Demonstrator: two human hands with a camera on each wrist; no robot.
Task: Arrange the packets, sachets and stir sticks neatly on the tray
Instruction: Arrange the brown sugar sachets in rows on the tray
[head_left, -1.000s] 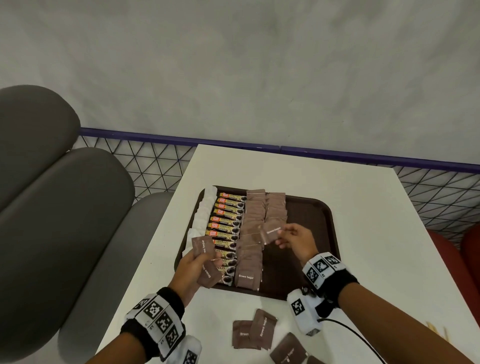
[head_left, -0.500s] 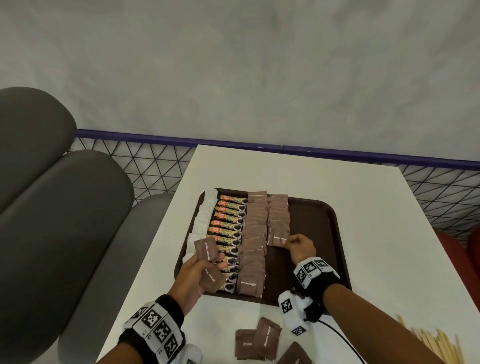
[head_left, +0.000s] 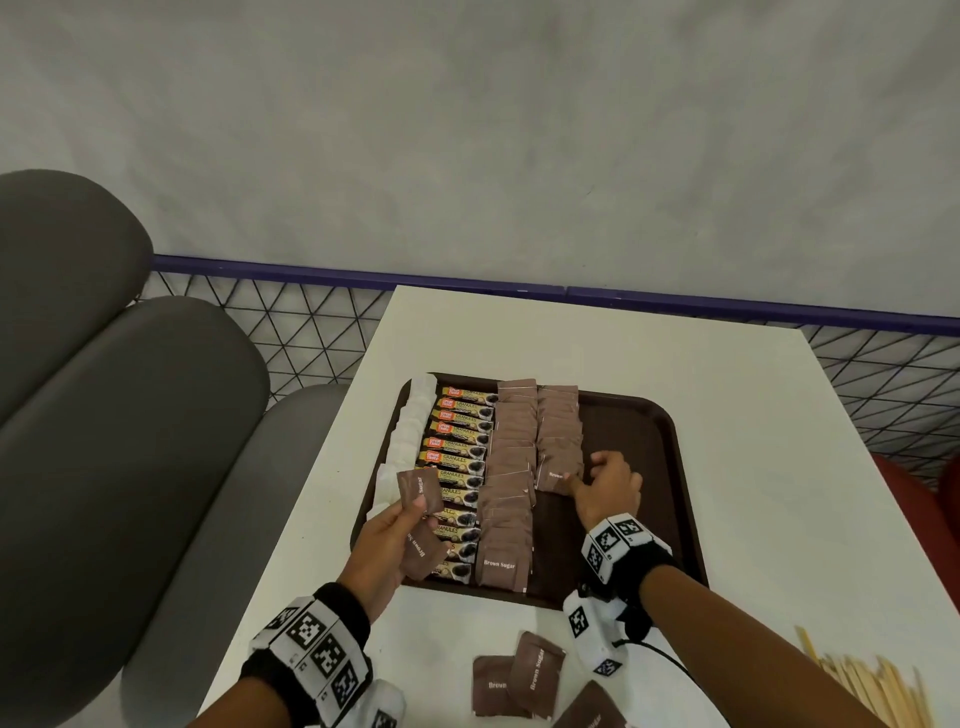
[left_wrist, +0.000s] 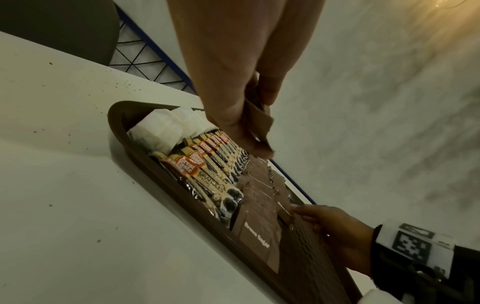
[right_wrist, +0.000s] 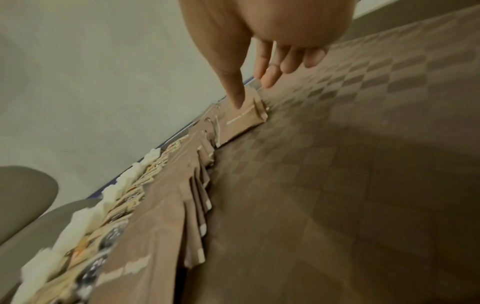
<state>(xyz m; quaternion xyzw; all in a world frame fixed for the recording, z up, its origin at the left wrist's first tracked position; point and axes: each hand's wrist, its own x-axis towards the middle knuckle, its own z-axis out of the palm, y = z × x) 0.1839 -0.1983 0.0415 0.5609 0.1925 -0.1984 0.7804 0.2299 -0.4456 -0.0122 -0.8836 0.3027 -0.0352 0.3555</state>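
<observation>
Now right hand presses sachet down, seemingly released.

stir sticks cut off, coffee packets blurred

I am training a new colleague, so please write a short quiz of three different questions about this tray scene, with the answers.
1. True or false: the wooden stir sticks already lie on the tray.
2. Multiple choice: what does the left hand hold? A) coffee sticks B) brown sugar sachets C) a napkin
3. Short answer: what does the right hand touch?

Key
1. False: they lie on the table, right of the tray.
2. B: it holds brown sugar sachets over the coffee sticks.
3. The front sachet of the shorter, right-hand brown sugar row; a straight finger presses on it.
</observation>
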